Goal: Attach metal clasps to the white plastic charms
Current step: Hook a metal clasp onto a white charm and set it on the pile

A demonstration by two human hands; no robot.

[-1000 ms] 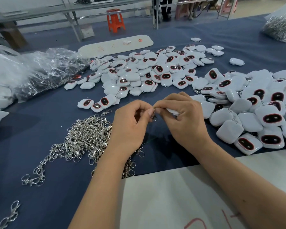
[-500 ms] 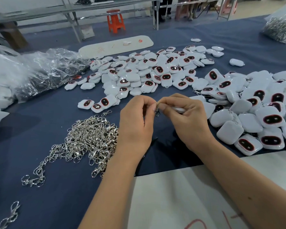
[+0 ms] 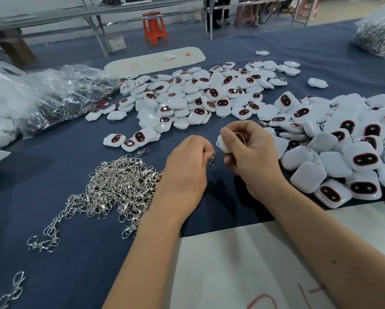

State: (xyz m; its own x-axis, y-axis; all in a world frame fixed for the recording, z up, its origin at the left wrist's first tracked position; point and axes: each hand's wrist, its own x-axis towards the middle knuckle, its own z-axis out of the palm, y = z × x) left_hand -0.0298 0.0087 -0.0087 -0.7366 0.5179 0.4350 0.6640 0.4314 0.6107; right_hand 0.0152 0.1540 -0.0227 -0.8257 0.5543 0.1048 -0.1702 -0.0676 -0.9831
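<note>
The left hand [image 3: 187, 172] pinches a small metal clasp [image 3: 213, 159] between curled fingertips, and the clasp hangs down from them just above the blue counter [image 3: 53, 253]. The right hand [image 3: 249, 152] is curled round a white charm [image 3: 223, 144], thumb on top, with the charm's rounded end poking out toward the left hand. Clasp and charm sit close together but apart, a thin gap of blue showing between them (whether any ring links them is too small to tell).

A tangled heap of silver clasps [image 3: 118, 188] lies on the counter just left of the left wrist, with a few loose strands trailing toward the near left corner. Beyond the hands a broad scatter of white charms [image 3: 200, 94] spreads across the cloth, many face up with a dark oval ringed in red. A second, denser pile of charms [image 3: 343, 152] crowds the right side, touching the right wrist's far edge.

A white sheet [image 3: 242, 264] with red marks lies under both forearms at the near edge. Crumpled clear plastic bags [image 3: 53, 97] sit at the far left, a long white board [image 3: 156, 61] lies behind the charms, and an orange stool [image 3: 154, 26] stands on the floor past the counter.
</note>
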